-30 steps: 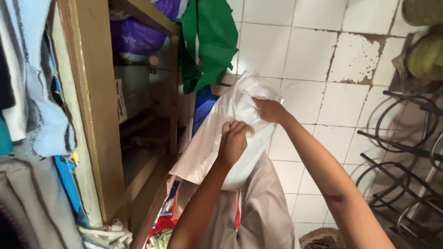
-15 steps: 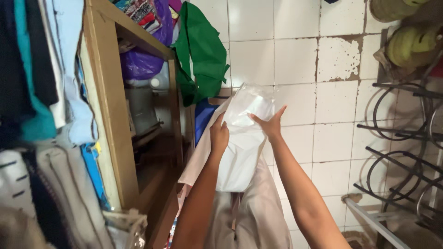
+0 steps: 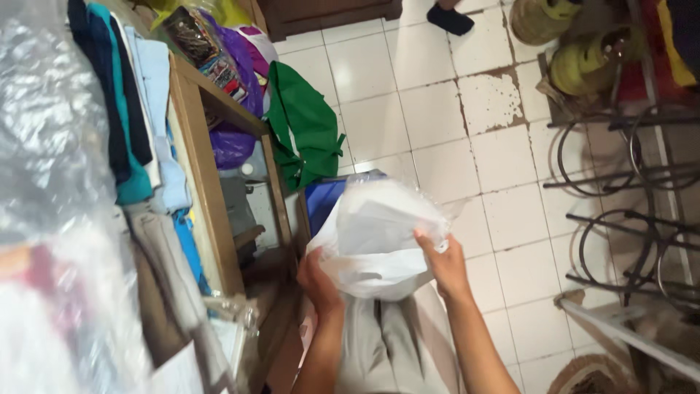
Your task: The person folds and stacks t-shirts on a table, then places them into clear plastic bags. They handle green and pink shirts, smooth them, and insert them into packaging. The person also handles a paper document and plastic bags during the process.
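Both hands point(image 3: 379, 273) grip a plastic-wrapped white garment point(image 3: 375, 237), contents indistinct.

The bundle point(image 3: 375, 244) in the clear plastic bag is white, above a beige-grey garment point(image 3: 394, 346). A bright green cloth bag point(image 3: 306, 131) hangs off the brown wooden shelf point(image 3: 208, 182). Purple plastic point(image 3: 233, 142) sits inside. The floor tiles point(image 3: 437, 95) are white, one patch chipped brown.
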